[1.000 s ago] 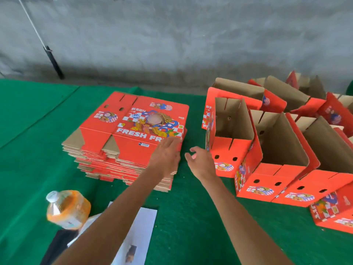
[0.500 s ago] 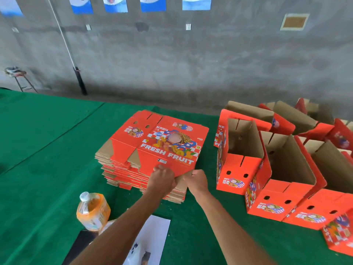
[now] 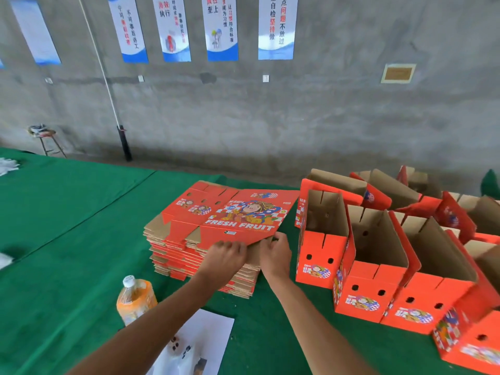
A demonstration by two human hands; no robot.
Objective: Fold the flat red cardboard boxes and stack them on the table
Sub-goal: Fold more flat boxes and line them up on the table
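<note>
Currently both hands are at the near edge of the top flat red cardboard box blank (image 3: 230,215), the printed sheet reading "FRESH FRUIT" that lies uppermost on the stack of flat red-and-brown cardboard blanks (image 3: 200,255). Left hand (image 3: 226,257): fingers curled, knuckles up, gripping the near edge of the top blank; the thumb is hidden under the hand. Right hand (image 3: 274,254): fingers bent over the blank's near right corner, pinching it, with fingertips (image 3: 278,236) on the printed face. The two hands sit just beside each other, a narrow strip of brown cardboard showing between them. The near right edge of the top blank appears slightly raised off the sheets below; how far, cannot tell.

Pose: both bare forearms reach forward from the bottom of the view, left from lower left, right from lower centre, converging on the stack. Wrists roughly straight.

Location: the stack stands on the green cloth-covered tabletop (image 3: 67,239), centre of view. To its right, a row of folded open red cardboard boxes (image 3: 378,272) stands upright with brown interiors showing, the nearest one close beside the right hand but apart from it.

Other items: plastic bottle of orange drink with white cap (image 3: 135,299), near the left forearm; white printed paper sheet (image 3: 200,345) under the left arm.
</note>
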